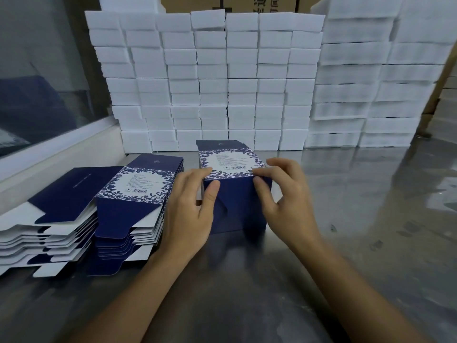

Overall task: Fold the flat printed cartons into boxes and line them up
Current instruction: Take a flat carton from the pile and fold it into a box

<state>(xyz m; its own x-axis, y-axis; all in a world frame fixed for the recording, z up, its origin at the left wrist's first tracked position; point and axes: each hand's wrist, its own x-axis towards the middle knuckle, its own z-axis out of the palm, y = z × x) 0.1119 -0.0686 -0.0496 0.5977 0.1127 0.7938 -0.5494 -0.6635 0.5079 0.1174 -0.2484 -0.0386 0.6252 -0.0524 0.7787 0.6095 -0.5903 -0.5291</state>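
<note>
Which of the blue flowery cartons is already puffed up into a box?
The carton between the left hand and right hand, standing on the metal table. The other cartons lie flat in two stacks to its left.

Navy box [235,204] with blue-white leaf print; white foam blocks [212,80].

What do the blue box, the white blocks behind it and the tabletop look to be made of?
Blue box: printed paperboard, matte, judging by its thin creased flaps and the white undersides on the flat cartons.
White blocks: probably foam; soft, slightly ragged edges and a dull surface.
Tabletop: likely stainless steel; grey, with blurred reflections of the stacks.
</note>
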